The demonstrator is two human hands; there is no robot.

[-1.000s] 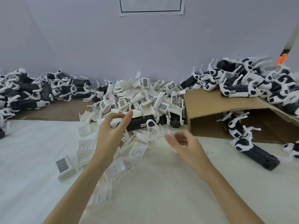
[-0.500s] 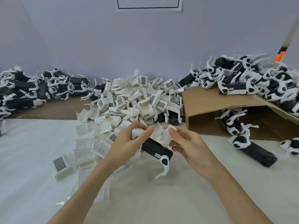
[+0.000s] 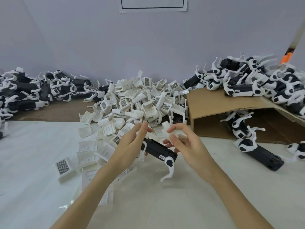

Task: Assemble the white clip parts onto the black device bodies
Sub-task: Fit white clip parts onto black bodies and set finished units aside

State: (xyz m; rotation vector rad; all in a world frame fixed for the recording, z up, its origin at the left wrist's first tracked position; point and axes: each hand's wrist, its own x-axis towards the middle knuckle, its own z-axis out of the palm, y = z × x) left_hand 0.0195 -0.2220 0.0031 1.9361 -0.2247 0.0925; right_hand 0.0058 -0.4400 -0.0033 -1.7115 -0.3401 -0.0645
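My left hand (image 3: 130, 142) grips the black plastic device body (image 3: 158, 148); my right hand (image 3: 183, 142) pinches a white plastic clip (image 3: 166, 132) just above it, unseated. Heaped loose white clips (image 3: 137, 100) behind it await.

Only the two hands and forearms of the person are in view. The left hand (image 3: 130, 147) and the right hand (image 3: 184, 146) are both bare: there are no gloves on them. The fingers carry no rings, and the nails are short and plain, without polish. On the wrists there is no watch, no bracelet and no band. Both forearms are bare as well, from the wrist down to the lower edge of the view, so no sleeve or cuff shows anywhere. The arms are slim. No marks, plasters or writing show on them. The rest of the body is outside the view.
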